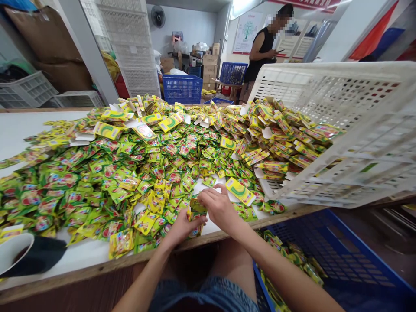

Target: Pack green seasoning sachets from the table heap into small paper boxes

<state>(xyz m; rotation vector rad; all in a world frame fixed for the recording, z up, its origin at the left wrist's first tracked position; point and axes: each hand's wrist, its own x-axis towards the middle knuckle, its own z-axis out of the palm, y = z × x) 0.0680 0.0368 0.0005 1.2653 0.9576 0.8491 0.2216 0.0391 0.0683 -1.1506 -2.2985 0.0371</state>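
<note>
**At the table edge: both hands on a small stack of sachets**

Between my two hands sits a small stack of sachets [196,213], green and yellow, held right at the near edge of the table [81,255]. My left hand [185,226] is pinched shut on the stack from below and behind. My right hand [218,207] sits on top, fingers curled over it; whether it actually grips or only presses, can't tell. Hands together, touching through the stack.

Just past my right fingertips lies a yellow card pack [239,190], flat, near but apart from the stack. Beyond both hands spreads the big loose pile of sachets [130,164], covering most of the tabletop. Off to my right a white crate [341,130] is tipped on its side, mouth toward the pile, packets spilling out. Below my right forearm, under table level, a blue crate [331,260] holds some sachets. Far left of my left hand: a white bowl [13,251]. Another person [263,52] stands well behind, not near my hands.

My read, to do this well: keep edges squared, left thumb firm so the slippery foil doesn't fan out, and stay clear of the pile's loose edge.
</note>
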